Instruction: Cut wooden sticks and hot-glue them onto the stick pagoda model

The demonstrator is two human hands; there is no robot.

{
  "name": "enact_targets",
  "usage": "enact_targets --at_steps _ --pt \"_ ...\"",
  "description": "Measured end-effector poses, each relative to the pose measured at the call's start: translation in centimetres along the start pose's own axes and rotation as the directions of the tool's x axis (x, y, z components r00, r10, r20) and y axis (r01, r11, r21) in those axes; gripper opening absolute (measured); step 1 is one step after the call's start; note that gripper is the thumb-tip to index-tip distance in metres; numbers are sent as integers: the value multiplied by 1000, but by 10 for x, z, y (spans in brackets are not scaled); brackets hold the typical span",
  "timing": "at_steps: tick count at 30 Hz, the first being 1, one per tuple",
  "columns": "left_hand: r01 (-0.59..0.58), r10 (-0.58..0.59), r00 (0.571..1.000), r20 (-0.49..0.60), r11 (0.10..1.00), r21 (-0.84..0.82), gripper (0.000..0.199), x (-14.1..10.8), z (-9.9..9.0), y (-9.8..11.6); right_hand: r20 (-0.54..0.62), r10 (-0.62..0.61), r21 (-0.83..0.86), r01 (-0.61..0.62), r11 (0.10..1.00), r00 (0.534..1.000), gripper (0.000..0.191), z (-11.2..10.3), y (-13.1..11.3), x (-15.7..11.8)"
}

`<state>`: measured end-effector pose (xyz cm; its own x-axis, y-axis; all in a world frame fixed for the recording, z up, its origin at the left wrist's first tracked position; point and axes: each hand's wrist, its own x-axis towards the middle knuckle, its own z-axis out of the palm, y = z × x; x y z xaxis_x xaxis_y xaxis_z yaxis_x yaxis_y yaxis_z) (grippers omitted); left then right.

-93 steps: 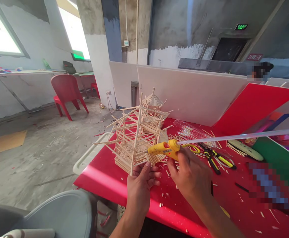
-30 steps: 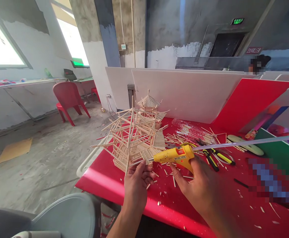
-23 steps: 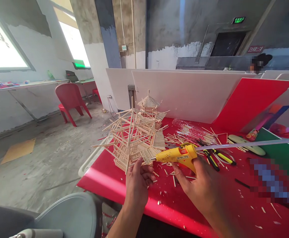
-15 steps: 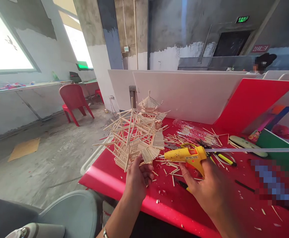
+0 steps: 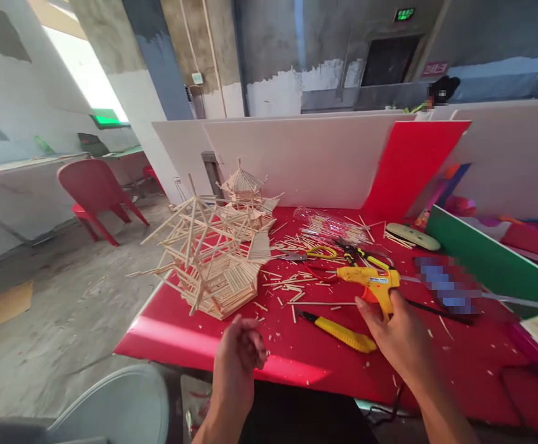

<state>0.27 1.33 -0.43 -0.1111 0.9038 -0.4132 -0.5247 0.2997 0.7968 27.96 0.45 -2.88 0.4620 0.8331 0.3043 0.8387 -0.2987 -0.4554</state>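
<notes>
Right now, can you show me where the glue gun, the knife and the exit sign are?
Glue gun (image 5: 371,277): head view, on its yellow body.
Knife (image 5: 340,332): head view, on its yellow handle.
Exit sign (image 5: 404,15): head view, on its green face.

The top of the desk (image 5: 472,364) is coloured red. On its left part a framework of wooden sticks (image 5: 234,279) is placed, and a roofed stick tower (image 5: 242,182) is seen just behind it. Short loose sticks (image 5: 291,287) are scattered over the middle, beside scissors (image 5: 295,256) with yellow handles and pliers (image 5: 378,261) with black and yellow handles. Behind these, a clear plastic pack of sticks (image 5: 331,228) is laid. A yellow cutter (image 5: 345,334) is placed nearer the front, and a pale-green oval case (image 5: 413,237) farther back, at the right.
</notes>
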Motion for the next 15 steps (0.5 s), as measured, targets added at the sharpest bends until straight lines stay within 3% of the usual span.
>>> enact_targets --at_steps 4,8,12,15 --pt "-88 57 993 107 943 321 27 5 13 -36 105 78 -142 -63 988 991 45 11 49 -4" --pt "-281 186 956 229 811 513 21 22 27 -46 138 88 -239 -53 970 987 37 14 73 -4" --pt "-329 242 944 225 757 564 23 32 29 -41 113 44 -330 -4 944 993 33 0 61 -1" --pt "-283 231 959 164 806 520 23 35 27 -39 111 -111 -248 136 959 988 33 -10 22 7"
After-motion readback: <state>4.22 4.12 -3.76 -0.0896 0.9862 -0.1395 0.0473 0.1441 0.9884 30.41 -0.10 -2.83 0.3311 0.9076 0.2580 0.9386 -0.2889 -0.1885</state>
